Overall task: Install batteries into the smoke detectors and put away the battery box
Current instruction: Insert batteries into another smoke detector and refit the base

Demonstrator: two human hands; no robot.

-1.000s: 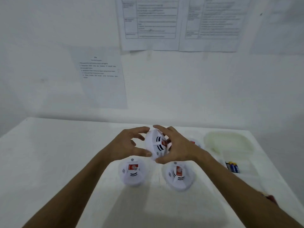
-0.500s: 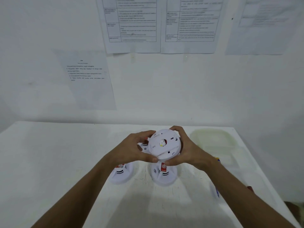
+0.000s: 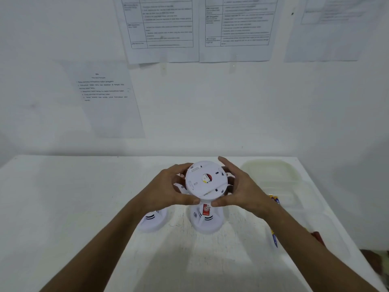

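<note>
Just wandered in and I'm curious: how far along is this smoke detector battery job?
Early. Nothing looks finished. In hand: left hand and right hand hold one smoke detector back-up, closed. Left: two detectors sit face-up, batteries loose, battery box on the table.

I hold a white smoke detector (image 3: 206, 179) above the table (image 3: 63, 207), its flat back facing me, left hand (image 3: 168, 189) and right hand (image 3: 242, 191) clasping its rim. Two more detectors (image 3: 207, 220) (image 3: 152, 221) sit below; batteries (image 3: 275, 200) lie right, beside a clear box (image 3: 271, 173).
</note>
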